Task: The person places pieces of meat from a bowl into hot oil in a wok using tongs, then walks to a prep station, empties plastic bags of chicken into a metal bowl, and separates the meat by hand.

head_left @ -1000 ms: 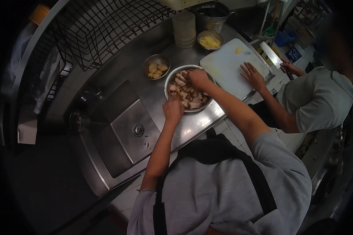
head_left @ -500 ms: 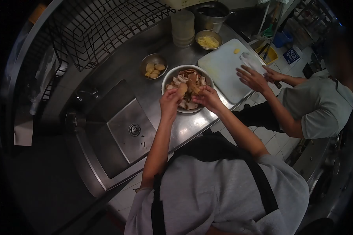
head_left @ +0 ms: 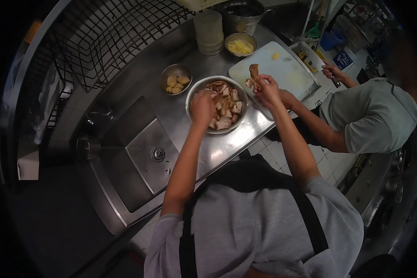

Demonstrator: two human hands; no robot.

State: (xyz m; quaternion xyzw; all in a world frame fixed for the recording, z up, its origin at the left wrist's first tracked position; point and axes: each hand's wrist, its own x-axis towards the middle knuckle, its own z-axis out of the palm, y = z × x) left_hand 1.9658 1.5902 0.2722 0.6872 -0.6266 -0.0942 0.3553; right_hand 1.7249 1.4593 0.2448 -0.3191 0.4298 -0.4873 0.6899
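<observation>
A round metal bowl (head_left: pixel 242 121) holds several chunks of meat (head_left: pixel 224 121). Over the bowl's left part, my left hand (head_left: pixel 203 107) reaches in with its fingers curled down among the meat; what they touch is hidden. My right hand (head_left: pixel 267 89) is raised to the right of the bowl, above the near edge of the white cutting board (head_left: pixel 289 69), pinching a brown-and-pale piece of meat (head_left: pixel 254 72). A small bowl of peeled pale-yellow pieces (head_left: pixel 177 82) stands to the left, and a bowl of yellow shreds (head_left: pixel 241 47) stands behind.
To the right, a co-worker (head_left: pixel 370 118) holds a cleaver (head_left: pixel 316 59) beyond the board, the other hand mostly hidden behind mine. A sink (head_left: pixel 148 153) lies at left, a wire rack (head_left: pixel 111 41) above. A plastic container (head_left: pixel 209 32) and metal pot (head_left: pixel 243 21) stand behind.
My right hand has moved right and up out of the bowl with a piece of meat. My left hand has lowered into the bowl. The co-worker's cleaver has been raised again.
</observation>
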